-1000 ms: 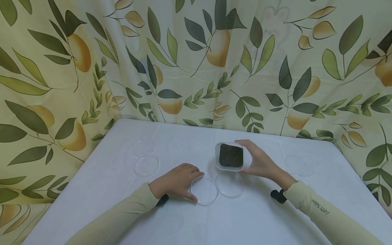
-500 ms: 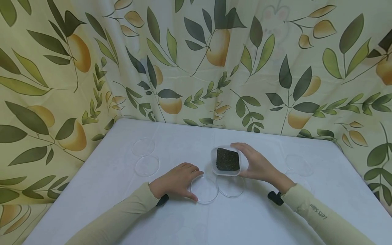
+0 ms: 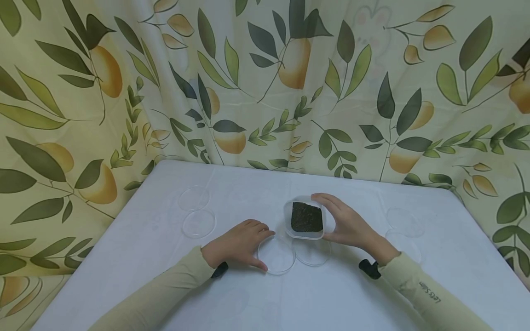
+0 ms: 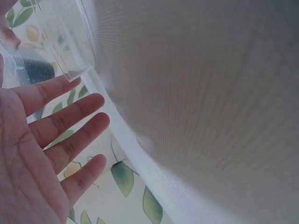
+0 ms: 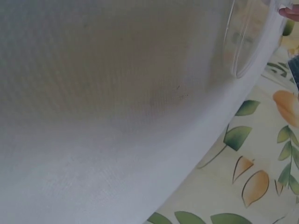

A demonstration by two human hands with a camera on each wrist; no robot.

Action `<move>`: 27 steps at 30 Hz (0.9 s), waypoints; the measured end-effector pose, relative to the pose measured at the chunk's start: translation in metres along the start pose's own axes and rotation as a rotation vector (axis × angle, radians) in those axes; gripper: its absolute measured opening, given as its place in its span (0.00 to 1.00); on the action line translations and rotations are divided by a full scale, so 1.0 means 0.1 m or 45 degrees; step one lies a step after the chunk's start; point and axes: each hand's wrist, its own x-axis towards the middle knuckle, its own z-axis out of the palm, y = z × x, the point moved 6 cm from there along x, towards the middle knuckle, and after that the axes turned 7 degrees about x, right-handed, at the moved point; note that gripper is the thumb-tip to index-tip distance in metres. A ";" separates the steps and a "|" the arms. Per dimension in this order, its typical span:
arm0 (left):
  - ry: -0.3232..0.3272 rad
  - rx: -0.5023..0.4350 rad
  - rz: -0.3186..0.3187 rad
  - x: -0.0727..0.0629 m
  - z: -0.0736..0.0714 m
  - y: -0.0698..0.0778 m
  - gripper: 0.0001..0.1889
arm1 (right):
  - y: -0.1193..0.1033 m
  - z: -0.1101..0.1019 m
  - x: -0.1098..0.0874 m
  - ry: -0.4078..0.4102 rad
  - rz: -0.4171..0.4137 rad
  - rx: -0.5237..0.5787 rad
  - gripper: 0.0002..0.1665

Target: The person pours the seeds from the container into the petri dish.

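My right hand (image 3: 349, 223) grips the side of a clear plastic box (image 3: 304, 236) with thumb and fingers. Inside stands a dark green, speckled square sheet (image 3: 307, 217) that looks like nori. The box is above the far edge of a clear round dish (image 3: 313, 257), partly covering it. To its left, my left hand (image 3: 242, 243) holds another clear round dish (image 3: 276, 258) between thumb and forefinger. The left wrist view shows this dish (image 4: 70, 42) at the forefinger's tip, with the other fingers (image 4: 67, 123) straight and spread. Mostly the tabletop fills the right wrist view.
Two faint clear round dishes lie at the left, the nearer dish (image 3: 199, 224) and the farther dish (image 3: 194, 198). More faint clear discs (image 3: 405, 222) lie to the right, beyond my right wrist. A leaf-patterned curtain (image 3: 265, 92) hangs behind the white table (image 3: 244, 184).
My right hand has brought the box a little left and nearer to me, over the right dish's far edge. My left hand and its dish have stayed put.
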 end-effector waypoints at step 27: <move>-0.016 -0.035 -0.010 -0.01 -0.01 0.00 0.44 | -0.13 0.10 -0.03 0.074 -0.176 0.001 0.56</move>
